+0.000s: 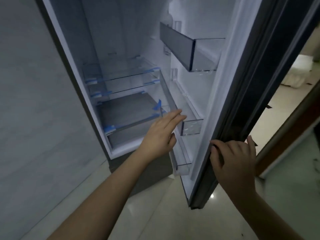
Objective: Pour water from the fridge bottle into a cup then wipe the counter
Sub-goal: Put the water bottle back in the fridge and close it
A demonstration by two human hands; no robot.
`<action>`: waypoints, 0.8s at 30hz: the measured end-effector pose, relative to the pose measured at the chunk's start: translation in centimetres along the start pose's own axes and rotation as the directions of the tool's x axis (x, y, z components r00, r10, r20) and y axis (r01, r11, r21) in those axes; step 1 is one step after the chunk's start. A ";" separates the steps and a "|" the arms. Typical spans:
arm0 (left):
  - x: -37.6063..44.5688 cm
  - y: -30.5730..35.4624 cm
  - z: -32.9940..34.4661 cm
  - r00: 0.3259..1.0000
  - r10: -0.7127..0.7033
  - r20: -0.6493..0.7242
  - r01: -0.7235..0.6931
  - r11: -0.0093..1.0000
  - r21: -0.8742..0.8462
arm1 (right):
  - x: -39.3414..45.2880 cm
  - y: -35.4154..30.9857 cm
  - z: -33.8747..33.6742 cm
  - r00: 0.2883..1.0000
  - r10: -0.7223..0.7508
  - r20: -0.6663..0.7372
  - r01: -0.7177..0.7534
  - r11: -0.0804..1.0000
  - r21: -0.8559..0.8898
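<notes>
At open fridge [107, 70]: right hand [233, 158] clasps door edge [225, 118]; left hand [161, 134] fingers straight, holding nothing

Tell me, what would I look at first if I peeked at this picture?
Probably the big open fridge in the middle, with its bare glass shelves edged with blue tape. Next, the two hands low in the picture: the left hand reaches with straight fingers toward the clear door bins, while the right hand grips the edge of the fridge door. I can't make out a water bottle for sure.
</notes>
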State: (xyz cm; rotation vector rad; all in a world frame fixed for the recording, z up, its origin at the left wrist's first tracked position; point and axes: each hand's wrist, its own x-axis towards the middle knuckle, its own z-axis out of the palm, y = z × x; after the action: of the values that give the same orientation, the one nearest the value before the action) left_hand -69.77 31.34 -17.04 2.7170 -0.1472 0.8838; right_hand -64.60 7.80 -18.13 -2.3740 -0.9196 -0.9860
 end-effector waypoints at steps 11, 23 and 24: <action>9.4 6.5 7.4 0.981 0.174 0.085 -0.171 0.984 -0.046 | 3.8 7.7 -1.0 0.973 0.174 -0.148 -0.161 0.982 0.096; 15.7 7.5 11.5 0.995 0.079 0.063 -0.063 0.970 -0.234 | 8.9 15.3 1.6 0.952 0.216 0.218 -0.208 0.976 -0.060; 16.0 6.8 11.7 0.995 0.086 0.054 -0.074 0.978 -0.195 | 9.2 15.7 1.6 0.948 0.229 0.223 -0.221 0.973 -0.062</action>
State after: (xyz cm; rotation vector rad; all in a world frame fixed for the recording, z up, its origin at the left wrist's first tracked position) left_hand -51.52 21.28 -15.13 2.5733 -0.3392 0.7642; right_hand -47.84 1.59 -14.22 -2.5927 -0.6903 -0.6571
